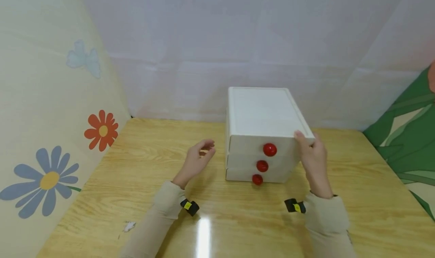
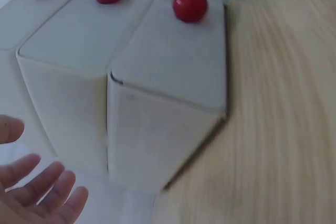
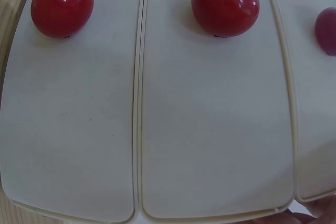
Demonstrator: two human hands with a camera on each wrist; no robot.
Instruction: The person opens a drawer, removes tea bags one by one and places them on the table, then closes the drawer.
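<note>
Three drawers, each with a red knob, make up the white drawer unit (image 1: 263, 137), which stands on the wooden table (image 1: 136, 182) toward its back, close to the pale rear wall. All three drawer fronts sit flush and closed. The top knob (image 1: 270, 149), middle knob (image 1: 262, 166) and bottom knob (image 1: 257, 179) line up down the front. The right hand (image 1: 314, 162) rests against the unit's right front corner, fingertips curled over the top edge, gripping it. The left hand (image 1: 197, 160) hovers just beside the unit's left side, not touching, fingers loosely bent and holding nothing. A flower-printed panel (image 1: 51, 137) stands at the table's left edge.
</note>
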